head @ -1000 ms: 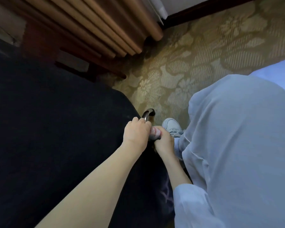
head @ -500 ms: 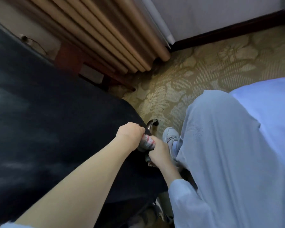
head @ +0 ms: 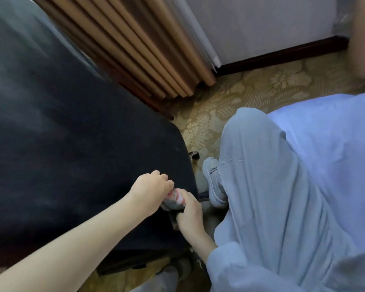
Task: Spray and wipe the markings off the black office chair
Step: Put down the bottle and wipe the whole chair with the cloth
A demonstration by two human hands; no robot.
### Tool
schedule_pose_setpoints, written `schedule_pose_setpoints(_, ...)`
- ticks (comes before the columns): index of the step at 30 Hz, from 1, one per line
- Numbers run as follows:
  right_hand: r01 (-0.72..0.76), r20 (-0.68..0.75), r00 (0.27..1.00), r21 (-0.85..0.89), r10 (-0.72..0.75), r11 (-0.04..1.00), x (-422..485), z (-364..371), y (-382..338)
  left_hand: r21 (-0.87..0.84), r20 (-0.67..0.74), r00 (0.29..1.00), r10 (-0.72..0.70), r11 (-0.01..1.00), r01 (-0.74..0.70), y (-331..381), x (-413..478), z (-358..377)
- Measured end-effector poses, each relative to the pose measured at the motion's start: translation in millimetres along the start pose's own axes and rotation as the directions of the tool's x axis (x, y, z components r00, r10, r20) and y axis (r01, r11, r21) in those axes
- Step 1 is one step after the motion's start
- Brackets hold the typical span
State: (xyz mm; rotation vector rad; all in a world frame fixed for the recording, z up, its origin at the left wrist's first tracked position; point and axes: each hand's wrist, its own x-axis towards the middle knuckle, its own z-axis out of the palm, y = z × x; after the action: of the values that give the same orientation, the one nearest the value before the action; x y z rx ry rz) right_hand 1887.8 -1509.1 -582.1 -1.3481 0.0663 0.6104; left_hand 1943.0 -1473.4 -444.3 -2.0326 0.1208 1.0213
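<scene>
The black office chair [head: 72,154] fills the left of the view, its fabric seat seen from above. At the seat's right edge my left hand [head: 152,190] is curled, knuckles up, over one end of a small grey-white cloth with red marks [head: 175,199]. My right hand [head: 190,213] grips the other end of the cloth from below and beside the seat edge. The two hands touch around the cloth. No spray bottle is in view, and no markings show clearly on the dark fabric.
My leg in pale blue trousers [head: 282,197] and a grey shoe [head: 213,182] stand close to the right of the chair. A chair base caster [head: 194,154] shows on the patterned carpet [head: 251,87]. Brown curtains [head: 139,45] and a dark baseboard [head: 282,55] lie beyond.
Both hands have stayed together on the cloth at the seat's right edge, sliding a little toward me along it. The view has tilted up, showing more wall and curtain.
</scene>
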Motion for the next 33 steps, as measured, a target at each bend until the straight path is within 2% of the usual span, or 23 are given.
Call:
schedule_pose_setpoints(2, -0.146, -0.027, 0.987, 0.28, 0.16, 0.949, 12.6, -2.0, -2.1, 0.024, -0.091, 0.996, -0.002, 1.0, 0.004, 5.9, 12.1, 12.9)
schedule_pose_setpoints(4, -0.198, -0.037, 0.965, 0.547, 0.259, 0.813, 28.8, -6.6, -7.0, 0.013, -0.141, 0.99, -0.015, 1.0, 0.017, 8.8, 29.4, 20.4)
schedule_pose_setpoints(7, -0.217, -0.052, 0.939, 0.677, 0.34, 0.703, 58.7, -8.2, -11.5, -0.025, -0.201, 0.979, -0.035, 0.999, 0.03, 5.5, 63.6, 20.2)
schedule_pose_setpoints(9, -0.191, -0.125, 0.938, 0.594, 0.324, 0.782, 81.8, -5.0, -10.2, -0.054, -0.238, 0.971, -0.038, 0.998, 0.026, -1.7, 88.0, 15.7)
schedule_pose_setpoints(12, -0.174, -0.148, 0.963, 0.299, 0.225, 0.938, 124.6, -8.0, -14.8, -0.087, -0.286, 0.957, -0.044, 0.996, 0.019, -19.2, 131.0, 7.8)
schedule_pose_setpoints(14, -0.118, -0.145, 0.981, 0.103, 0.132, 0.988, 157.6, -12.7, -17.4, -0.098, -0.319, 0.946, -0.054, 0.995, 0.024, -33.1, 159.5, 1.7)
schedule_pose_setpoints(18, -0.006, -0.109, 0.994, -0.159, -0.012, 0.987, 240.2, -16.0, -20.4, -0.137, -0.309, 0.946, -0.1, 0.989, 0.06, -70.1, 221.4, -9.7)
schedule_pose_setpoints(22, 0.041, 0.062, 0.998, -0.443, -0.015, 0.896, 311.0, -8.4, -37.5, -0.268, -0.159, 0.967, -0.199, 0.951, 0.152, -114.4, 276.5, -29.4)
schedule_pose_setpoints(25, 0.104, 0.143, 0.989, -0.507, -0.036, 0.856, 325.5, -10.2, -40.6, -0.266, -0.009, 0.979, -0.205, 0.944, 0.195, -122.4, 292.9, -45.6)
schedule_pose_setpoints(28, 0.091, 0.204, 0.979, -0.519, 0.02, 0.85, 317.1, -20.3, -36.0, -0.179, 0.101, 0.987, -0.124, 0.974, 0.14, -111.2, 287.3, -55.9)
schedule_pose_setpoints(33, 0.085, 0.265, 0.962, -0.518, 0.066, 0.851, 268.8, -39.5, -43.6, -0.126, 0.175, 0.984, -0.045, 0.99, 0.068, -89.0, 244.1, -74.4)
